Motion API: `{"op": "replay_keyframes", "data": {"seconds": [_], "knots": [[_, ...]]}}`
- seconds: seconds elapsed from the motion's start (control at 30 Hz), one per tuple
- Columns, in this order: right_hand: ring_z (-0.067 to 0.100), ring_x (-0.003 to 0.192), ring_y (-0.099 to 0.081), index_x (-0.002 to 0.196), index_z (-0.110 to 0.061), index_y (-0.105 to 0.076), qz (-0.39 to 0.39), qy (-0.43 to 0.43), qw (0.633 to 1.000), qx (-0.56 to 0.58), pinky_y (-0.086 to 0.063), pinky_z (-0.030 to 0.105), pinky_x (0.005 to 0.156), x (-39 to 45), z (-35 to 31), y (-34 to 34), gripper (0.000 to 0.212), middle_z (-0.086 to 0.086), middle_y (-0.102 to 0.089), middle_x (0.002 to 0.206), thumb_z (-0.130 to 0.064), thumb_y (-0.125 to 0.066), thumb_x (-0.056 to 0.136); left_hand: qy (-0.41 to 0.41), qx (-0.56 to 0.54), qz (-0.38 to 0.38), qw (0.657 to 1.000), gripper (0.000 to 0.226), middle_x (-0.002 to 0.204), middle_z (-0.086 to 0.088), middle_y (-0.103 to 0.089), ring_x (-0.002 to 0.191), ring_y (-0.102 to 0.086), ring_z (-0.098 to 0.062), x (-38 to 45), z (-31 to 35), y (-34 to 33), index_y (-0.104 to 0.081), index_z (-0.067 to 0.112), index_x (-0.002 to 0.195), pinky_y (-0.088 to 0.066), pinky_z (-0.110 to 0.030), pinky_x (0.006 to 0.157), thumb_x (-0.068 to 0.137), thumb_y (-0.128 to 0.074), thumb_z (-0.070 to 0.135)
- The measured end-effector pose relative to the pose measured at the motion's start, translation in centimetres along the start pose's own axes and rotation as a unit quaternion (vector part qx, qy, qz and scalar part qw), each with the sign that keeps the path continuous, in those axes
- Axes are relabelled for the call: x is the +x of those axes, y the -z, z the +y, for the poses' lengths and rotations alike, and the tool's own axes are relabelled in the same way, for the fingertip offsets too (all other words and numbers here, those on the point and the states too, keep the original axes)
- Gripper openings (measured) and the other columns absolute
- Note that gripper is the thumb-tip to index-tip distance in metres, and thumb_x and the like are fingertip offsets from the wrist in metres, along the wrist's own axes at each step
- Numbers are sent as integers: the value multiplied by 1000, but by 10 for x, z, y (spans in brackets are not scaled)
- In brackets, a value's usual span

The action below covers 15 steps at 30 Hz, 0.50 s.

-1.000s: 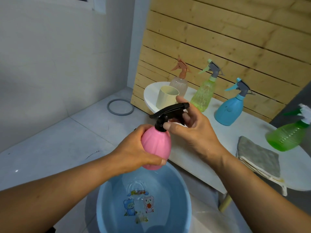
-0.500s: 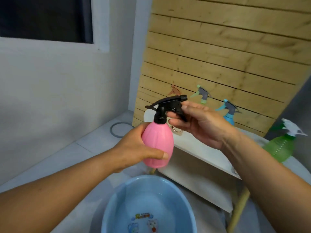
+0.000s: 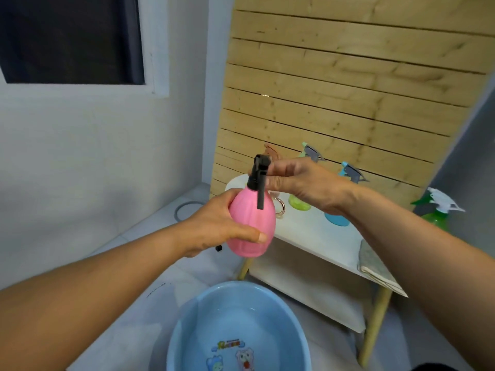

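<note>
A pink spray bottle [image 3: 250,226] is held upright in the air above a blue basin [image 3: 187,325]. My left hand [image 3: 214,226] grips its round body from the left, thumb across the front. My right hand [image 3: 302,183] holds the black trigger head [image 3: 260,172] at the top, fingers curled round it. The head's trigger points down toward me.
A white table [image 3: 316,236] stands behind, against a wooden slat wall. On it are a blue spray bottle [image 3: 337,219], a yellow-green one [image 3: 298,206], a green one [image 3: 436,212] at right, and a grey cloth [image 3: 371,261]. The basin holds water. A grey ring [image 3: 184,208] lies on the floor.
The black head has turned on the bottle: its nozzle pointed sideways before, now its trigger faces me. The view has tilted upward; the bottle stays about in place.
</note>
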State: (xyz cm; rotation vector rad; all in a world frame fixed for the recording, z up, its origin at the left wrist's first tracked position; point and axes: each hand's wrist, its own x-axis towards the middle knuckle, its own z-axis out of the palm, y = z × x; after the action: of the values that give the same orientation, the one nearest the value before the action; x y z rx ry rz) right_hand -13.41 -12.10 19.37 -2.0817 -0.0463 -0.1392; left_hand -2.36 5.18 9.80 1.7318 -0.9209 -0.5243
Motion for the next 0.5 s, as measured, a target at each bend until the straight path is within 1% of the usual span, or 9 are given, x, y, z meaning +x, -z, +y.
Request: {"op": "replay_keyframes", "data": {"seconds": [0.03,0.1,0.17,0.2,0.3,0.33,0.4,0.43,0.5], "knots": [[3,86,-66,104,-4,-73,28,3,1000,-2,-49,16,80,2,2,-3,19,-7,-73,91,-17,-71,90,-5,-2,0,1000,91,117,10,-69,110,-67,-17,1,1,0,-56,41,130,-63,-49,84,51,-100,39],[9,78,-60,94,-3,-70,110,10,994,-16,-49,23,76,6,10,-10,34,2,-67,85,-31,-81,78,-13,-11,-1,1000,86,117,10,-67,111,-66,-16,2,4,-2,-54,41,131,-63,-40,86,59,-100,30],[7,76,-59,89,-10,-66,183,14,983,15,-49,20,70,8,21,-17,35,-1,-65,87,-33,-86,73,-12,-22,1,1000,86,118,10,-67,111,-66,-16,5,6,-2,-54,40,133,-63,-38,87,60,-99,27],[4,79,-60,91,-11,-66,193,17,980,37,-49,18,71,8,25,-18,37,-4,-66,91,-34,-88,73,-12,-25,1,1000,88,118,9,-67,112,-66,-17,6,6,-2,-54,39,133,-63,-40,88,59,-100,29],[6,106,-64,117,-12,-67,134,-4,990,39,-50,22,89,2,27,-11,53,-5,-69,115,-44,-82,78,-19,-23,-14,999,90,120,10,-68,113,-66,-18,8,8,-3,-55,39,135,-63,-41,88,58,-100,32],[8,106,-64,119,-8,-67,111,-2,993,28,-49,23,91,0,25,-6,52,-3,-69,115,-42,-79,82,-21,-21,-20,999,89,120,10,-67,113,-66,-17,8,9,-3,-54,38,135,-63,-39,87,59,-100,30],[9,87,-59,107,5,-67,89,10,996,16,-45,18,76,-5,19,0,40,3,-65,93,-31,-74,90,-21,-19,-25,999,88,120,10,-67,113,-66,-16,9,11,-5,-54,37,136,-63,-37,86,60,-99,28],[8,78,-55,101,7,-67,88,11,996,12,-43,16,68,-6,17,1,35,2,-62,84,-27,-71,92,-21,-18,-23,999,89,120,10,-67,112,-66,-16,11,11,-7,-54,37,136,-63,-37,85,60,-99,29],[-1,61,-53,92,-1,-68,109,15,994,-4,-38,10,57,-6,16,-1,22,-11,-63,70,-22,-70,94,-22,-9,-8,1000,92,121,10,-66,111,-66,-16,13,10,-11,-53,37,137,-64,-39,85,58,-100,33]]}}
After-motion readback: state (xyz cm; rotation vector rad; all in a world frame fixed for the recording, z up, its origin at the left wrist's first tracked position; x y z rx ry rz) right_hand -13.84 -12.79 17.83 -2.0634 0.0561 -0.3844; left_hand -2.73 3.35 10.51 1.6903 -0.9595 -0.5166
